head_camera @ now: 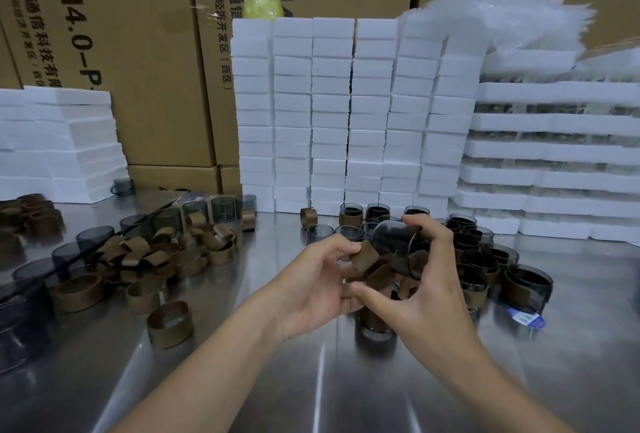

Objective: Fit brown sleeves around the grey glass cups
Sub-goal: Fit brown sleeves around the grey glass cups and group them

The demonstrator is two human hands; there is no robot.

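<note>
My right hand (424, 289) grips a grey glass cup (394, 240) held on its side above the steel table, fingers curled over its top and thumb below. My left hand (320, 282) pinches a brown sleeve (367, 256) at the cup's lower left side, where the sleeve meets the glass. A second brown piece (381, 276) shows just under it. How far the sleeve sits on the cup is hidden by my fingers. A sleeved cup (375, 320) stands on the table right under my hands.
Loose brown sleeves (162, 256) lie heaped at the left among bare grey cups (93, 237). Sleeved cups (485, 259) crowd the right. White foam blocks (346, 114) are stacked behind, foam trays (554, 155) at the right, cardboard boxes (104, 51) at the back. The steel table (277, 380) spreads in front.
</note>
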